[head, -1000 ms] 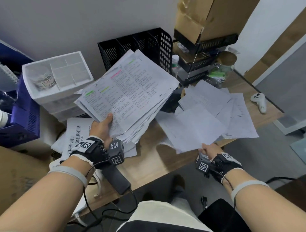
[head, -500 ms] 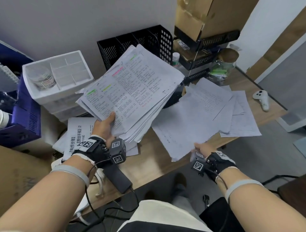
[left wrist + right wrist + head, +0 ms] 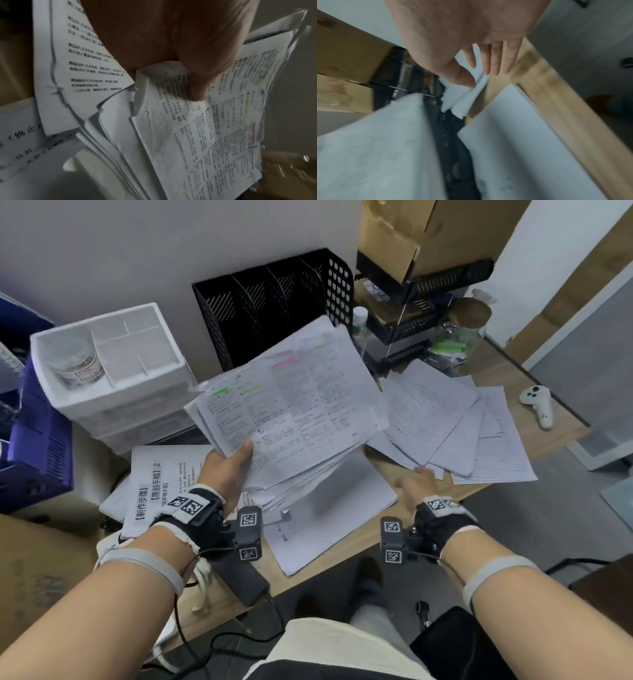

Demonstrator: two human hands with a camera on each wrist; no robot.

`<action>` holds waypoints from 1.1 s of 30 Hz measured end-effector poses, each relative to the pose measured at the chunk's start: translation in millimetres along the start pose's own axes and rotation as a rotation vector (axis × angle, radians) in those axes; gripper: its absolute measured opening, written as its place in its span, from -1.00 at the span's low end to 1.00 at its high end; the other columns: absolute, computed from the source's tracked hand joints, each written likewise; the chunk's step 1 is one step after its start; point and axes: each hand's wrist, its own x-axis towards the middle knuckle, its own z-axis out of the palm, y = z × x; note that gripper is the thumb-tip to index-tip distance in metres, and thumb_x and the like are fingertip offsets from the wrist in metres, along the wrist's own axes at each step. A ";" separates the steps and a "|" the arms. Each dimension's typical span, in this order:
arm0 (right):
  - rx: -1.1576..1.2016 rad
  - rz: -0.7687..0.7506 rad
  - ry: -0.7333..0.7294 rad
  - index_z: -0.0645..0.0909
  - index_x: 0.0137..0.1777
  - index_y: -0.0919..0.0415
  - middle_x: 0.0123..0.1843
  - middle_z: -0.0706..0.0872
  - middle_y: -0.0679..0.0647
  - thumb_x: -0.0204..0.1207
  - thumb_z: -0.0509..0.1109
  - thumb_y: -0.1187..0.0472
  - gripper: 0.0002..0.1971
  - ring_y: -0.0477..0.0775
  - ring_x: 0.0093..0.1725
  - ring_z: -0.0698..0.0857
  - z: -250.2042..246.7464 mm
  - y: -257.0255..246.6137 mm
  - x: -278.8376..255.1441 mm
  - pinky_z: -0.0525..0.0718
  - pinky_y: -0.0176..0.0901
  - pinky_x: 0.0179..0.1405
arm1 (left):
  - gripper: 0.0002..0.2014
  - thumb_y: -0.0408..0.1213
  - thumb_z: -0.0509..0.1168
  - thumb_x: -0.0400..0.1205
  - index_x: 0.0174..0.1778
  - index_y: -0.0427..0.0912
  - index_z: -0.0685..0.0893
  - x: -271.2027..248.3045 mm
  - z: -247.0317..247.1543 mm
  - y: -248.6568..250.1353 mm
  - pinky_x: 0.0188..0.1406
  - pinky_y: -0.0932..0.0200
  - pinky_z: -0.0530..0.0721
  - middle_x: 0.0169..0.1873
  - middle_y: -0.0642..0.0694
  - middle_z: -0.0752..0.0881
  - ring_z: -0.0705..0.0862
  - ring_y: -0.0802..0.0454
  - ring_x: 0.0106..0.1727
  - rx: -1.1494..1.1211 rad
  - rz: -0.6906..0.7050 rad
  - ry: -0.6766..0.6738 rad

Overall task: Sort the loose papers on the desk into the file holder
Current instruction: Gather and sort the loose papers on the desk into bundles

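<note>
My left hand [image 3: 233,463] grips a thick stack of printed papers [image 3: 294,412] above the desk [image 3: 500,371], thumb on top [image 3: 197,81] and the sheets fanned out [image 3: 214,128]. Behind the stack, against the wall, stands the black mesh file holder [image 3: 274,302]; its slots look empty. My right hand [image 3: 416,484] is open with fingers straight [image 3: 488,60], at the near corner of the loose sheets [image 3: 462,433] spread on the right of the desk. One large sheet [image 3: 335,515] lies flat near the front edge, partly under the stack.
A white drawer unit [image 3: 113,364] and blue crate [image 3: 37,446] stand at left. A printed booklet [image 3: 161,484] lies below my left hand. Cardboard box [image 3: 411,234], black racks and a jar [image 3: 459,333] crowd the back right. A white controller [image 3: 537,405] lies far right.
My right hand let go of the large sheet, which now lies on the desk, and moved up to the loose sheets on the right. The held stack shifted slightly right.
</note>
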 end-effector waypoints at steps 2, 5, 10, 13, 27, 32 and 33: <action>0.144 -0.167 -0.006 0.15 0.66 0.13 0.61 0.38 0.22 0.50 0.42 0.35 -0.23 0.27 0.54 0.44 -23.5 -30.2 -1.0 0.44 0.13 0.50 | -0.76 -0.38 0.36 0.69 0.27 -0.21 0.72 2.3 4.2 -4.1 0.36 -0.23 0.67 0.22 -0.24 0.80 0.79 -0.21 0.25 0.075 0.035 -0.071; 0.217 -0.418 -0.116 0.11 0.68 0.03 0.67 0.30 0.17 0.44 0.47 0.43 -0.12 0.18 0.63 0.31 -34.8 -60.9 -12.4 0.35 0.18 0.58 | -0.80 -0.38 0.40 0.66 0.19 -0.17 0.77 2.5 14.6 -6.3 0.34 -0.27 0.69 0.15 -0.16 0.85 0.80 -0.21 0.22 0.156 0.059 -0.157; 0.330 -0.513 -0.101 0.66 0.29 0.24 0.17 0.80 0.15 0.22 0.54 0.29 -0.45 0.18 0.23 0.72 -39.8 -82.5 -7.4 0.63 0.25 0.34 | -0.64 -0.19 0.40 0.64 0.32 -0.25 0.71 4.3 27.6 -0.8 -0.06 -0.05 0.76 0.05 -0.16 0.83 0.80 -0.06 -0.01 0.269 0.150 -0.259; 0.325 -0.540 -0.067 0.77 0.05 0.13 0.07 0.84 0.11 0.37 0.52 0.30 -0.75 0.15 0.15 0.75 -36.2 -74.8 -6.9 0.67 0.15 0.25 | -0.87 -0.32 0.40 0.67 0.10 -0.10 0.80 6.6 32.8 -0.6 -0.14 0.19 0.66 -0.18 0.04 0.80 0.71 0.24 -0.21 0.448 0.247 -0.204; 0.226 -0.595 0.018 0.59 -0.37 0.10 -0.40 0.63 -0.12 0.28 0.41 0.48 -0.76 -0.03 -0.29 0.54 -41.1 -63.9 43.1 0.49 -0.11 -0.23 | -0.77 -0.24 0.46 0.63 -0.32 -0.16 0.63 27.8 48.5 -29.3 -0.38 0.53 0.51 -0.57 0.16 0.68 0.64 0.42 -0.48 0.635 0.169 -0.117; 0.082 -0.570 -0.138 0.64 -0.24 0.05 -0.19 0.71 -0.03 0.31 0.37 0.51 -0.71 0.08 -0.08 0.64 -42.5 -61.5 53.1 0.57 -0.08 -0.08 | -0.59 -0.01 0.68 0.31 0.08 0.21 0.82 26.5 42.2 -56.8 0.22 -0.13 0.75 0.05 -0.04 0.88 0.82 -0.04 0.14 0.509 -0.036 -0.154; 0.054 -0.553 -0.155 0.63 -0.22 0.01 -0.16 0.71 -0.04 0.34 0.37 0.54 -0.66 0.09 -0.04 0.64 -41.7 -60.7 55.7 0.57 -0.11 -0.07 | -0.53 0.08 0.68 0.24 0.08 0.24 0.82 26.6 43.3 -59.7 0.26 -0.16 0.74 0.04 -0.04 0.88 0.82 -0.06 0.14 0.515 -0.063 -0.147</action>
